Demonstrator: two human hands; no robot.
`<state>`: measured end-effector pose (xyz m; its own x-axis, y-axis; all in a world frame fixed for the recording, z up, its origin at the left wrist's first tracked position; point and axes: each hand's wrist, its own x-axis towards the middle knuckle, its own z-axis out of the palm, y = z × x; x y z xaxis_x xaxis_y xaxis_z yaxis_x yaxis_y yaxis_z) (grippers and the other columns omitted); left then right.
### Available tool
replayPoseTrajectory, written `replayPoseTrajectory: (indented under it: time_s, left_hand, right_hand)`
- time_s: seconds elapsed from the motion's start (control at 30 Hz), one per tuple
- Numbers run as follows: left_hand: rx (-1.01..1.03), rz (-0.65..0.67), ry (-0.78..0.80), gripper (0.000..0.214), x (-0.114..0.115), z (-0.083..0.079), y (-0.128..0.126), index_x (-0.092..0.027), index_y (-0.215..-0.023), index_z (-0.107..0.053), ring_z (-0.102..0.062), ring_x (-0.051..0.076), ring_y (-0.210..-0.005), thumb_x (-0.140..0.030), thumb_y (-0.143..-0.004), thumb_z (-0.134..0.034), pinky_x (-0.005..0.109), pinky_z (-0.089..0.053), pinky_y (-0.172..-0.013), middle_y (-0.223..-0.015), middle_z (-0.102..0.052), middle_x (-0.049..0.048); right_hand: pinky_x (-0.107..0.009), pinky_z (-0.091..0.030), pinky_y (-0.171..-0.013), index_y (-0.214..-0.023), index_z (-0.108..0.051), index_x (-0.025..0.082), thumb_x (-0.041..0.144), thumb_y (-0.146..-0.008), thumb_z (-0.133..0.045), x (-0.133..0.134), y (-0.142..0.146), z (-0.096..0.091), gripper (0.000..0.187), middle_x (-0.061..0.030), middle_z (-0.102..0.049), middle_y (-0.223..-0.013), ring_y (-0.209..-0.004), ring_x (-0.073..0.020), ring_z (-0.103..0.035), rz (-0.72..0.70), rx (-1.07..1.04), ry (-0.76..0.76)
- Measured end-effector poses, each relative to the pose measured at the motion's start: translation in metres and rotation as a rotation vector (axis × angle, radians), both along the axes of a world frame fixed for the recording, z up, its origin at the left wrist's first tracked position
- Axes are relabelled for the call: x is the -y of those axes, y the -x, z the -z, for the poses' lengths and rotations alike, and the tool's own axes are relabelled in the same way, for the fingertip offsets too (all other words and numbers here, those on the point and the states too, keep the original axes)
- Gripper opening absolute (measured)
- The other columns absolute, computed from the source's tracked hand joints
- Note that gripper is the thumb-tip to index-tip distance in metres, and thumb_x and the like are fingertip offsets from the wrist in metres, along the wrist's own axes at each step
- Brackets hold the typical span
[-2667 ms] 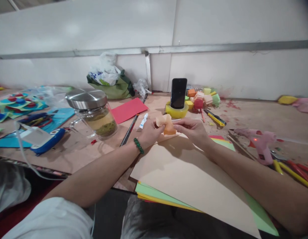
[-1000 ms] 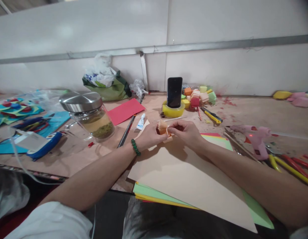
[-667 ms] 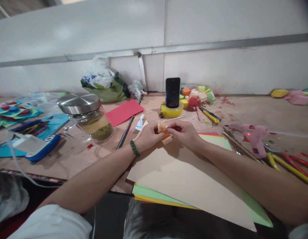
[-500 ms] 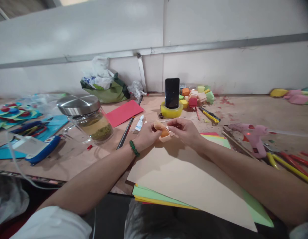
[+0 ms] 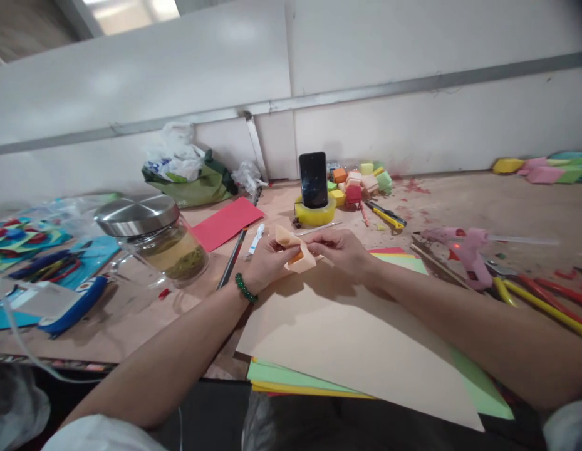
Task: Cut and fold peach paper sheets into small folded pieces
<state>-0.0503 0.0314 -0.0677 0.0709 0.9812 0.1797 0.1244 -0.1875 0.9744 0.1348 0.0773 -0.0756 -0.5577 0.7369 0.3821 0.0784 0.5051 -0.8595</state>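
Observation:
Both my hands meet over the far edge of a large peach paper sheet (image 5: 347, 351). Between them is a small folded peach paper piece (image 5: 295, 250) with an orange part showing inside. My left hand (image 5: 265, 263), a green bead bracelet on its wrist, pinches the piece from the left. My right hand (image 5: 340, 247) grips its right side with fingers curled. The peach sheet lies on top of green and yellow sheets (image 5: 291, 379) that overhang the table's near edge.
A steel-lidded glass jar (image 5: 152, 241) stands left of my hands. Behind are a red sheet (image 5: 227, 222), a phone (image 5: 312, 180) upright in a yellow tape roll, and coloured foam cubes (image 5: 359, 181). At right lie a pink glue gun (image 5: 460, 244), a yellow cutter and scissors.
My hands have kept turning and folding the small peach piece; it went from an open flared shape to a tighter fold. The camera has tilted and shifted.

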Motion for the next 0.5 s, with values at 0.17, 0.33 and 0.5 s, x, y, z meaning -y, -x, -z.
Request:
replayPoseTrajectory:
  time_s: [0.17,0.33,0.5]
  left_hand:
    - [-0.036,-0.054,0.021,0.026,0.001,0.002,0.001,-0.013,-0.076,-0.072,-0.066,0.018,-0.074,-0.036,-0.065,-0.078,0.029,-0.053,-0.070,-0.078,-0.073,0.0054]
    - [-0.135,-0.032,-0.086,0.026,0.002,0.000,0.000,-0.015,-0.072,-0.072,-0.065,0.017,-0.073,-0.040,-0.068,-0.077,0.029,-0.053,-0.069,-0.075,-0.073,0.0040]
    - [-0.198,-0.019,-0.153,0.019,0.003,0.003,-0.001,-0.016,-0.068,-0.073,-0.061,0.015,-0.067,-0.035,-0.069,-0.076,0.026,-0.050,-0.063,-0.070,-0.071,0.0036]
  right_hand:
    - [-0.028,-0.045,-0.068,-0.082,-0.072,0.018,0.032,-0.091,-0.051,0.003,-0.001,-0.003,0.027,-0.0035,-0.070,-0.077,-0.073,-0.0159,-0.061,0.011,0.066,-0.190]
    - [-0.026,-0.042,-0.062,-0.072,-0.068,0.017,0.035,-0.091,-0.051,0.006,0.000,-0.004,0.031,-0.0020,-0.066,-0.069,-0.065,-0.0139,-0.058,0.072,0.070,-0.176]
    - [-0.027,-0.049,-0.066,-0.084,-0.071,0.018,0.041,-0.082,-0.065,0.012,0.001,-0.010,0.023,-0.0047,-0.073,-0.082,-0.073,-0.0162,-0.064,0.028,0.012,-0.069]
